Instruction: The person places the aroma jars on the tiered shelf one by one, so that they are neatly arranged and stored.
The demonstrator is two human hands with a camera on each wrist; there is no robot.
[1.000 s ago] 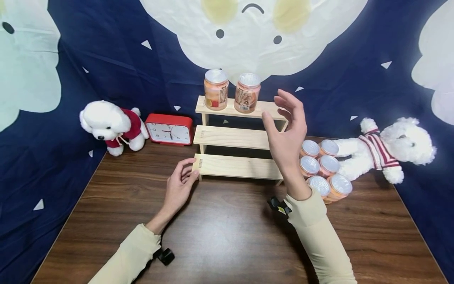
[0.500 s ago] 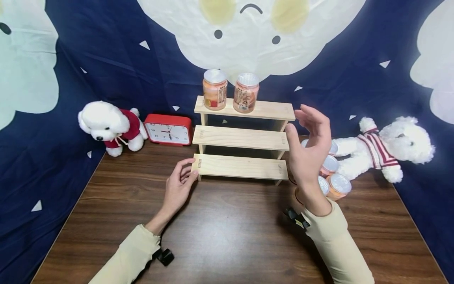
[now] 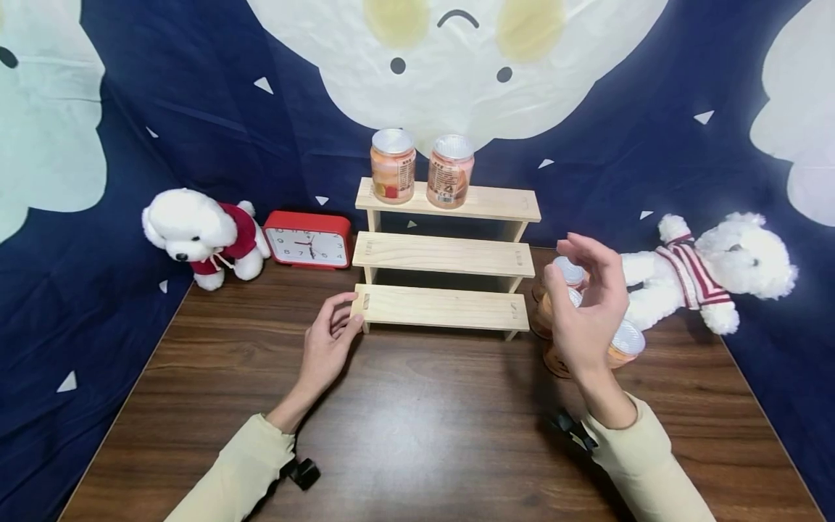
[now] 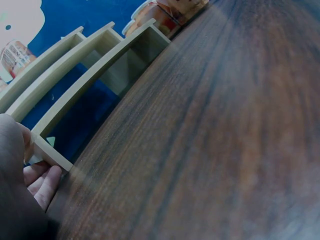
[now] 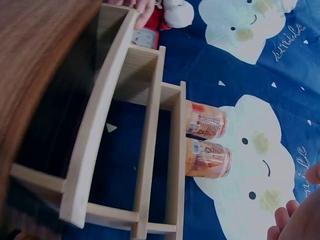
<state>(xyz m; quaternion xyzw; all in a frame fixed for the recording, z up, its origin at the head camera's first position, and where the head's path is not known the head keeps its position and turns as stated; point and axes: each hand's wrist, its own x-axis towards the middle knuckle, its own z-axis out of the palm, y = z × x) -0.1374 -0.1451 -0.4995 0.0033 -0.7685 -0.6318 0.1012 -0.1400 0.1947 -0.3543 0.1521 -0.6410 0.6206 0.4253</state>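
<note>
A three-step wooden stand [image 3: 443, 252] faces me. On its top step, two jars with silver lids and orange contents stand side by side: a left jar [image 3: 393, 170] and a right jar [image 3: 450, 175]. My left hand [image 3: 326, 342] holds the left end of the lowest step; in the left wrist view its fingers [image 4: 46, 185] wrap behind the end panel. Holding nothing, my right hand [image 3: 590, 304] hovers over a group of similar jars [image 3: 628, 342] right of the stand, thumb and fingers curved apart. It hides part of that group.
Left of the stand are a red alarm clock [image 3: 308, 241] and a white plush dog [image 3: 196, 230] in a red top. A white plush bear [image 3: 711, 268] lies at the right, close behind the jars. A dark blue cloth [image 3: 215, 130] with clouds hangs at the back.
My right hand has moved away from beside the top step, rightward and down, to over the jar group. The left hand stays on the stand, and both upper jars are unmoved.
</note>
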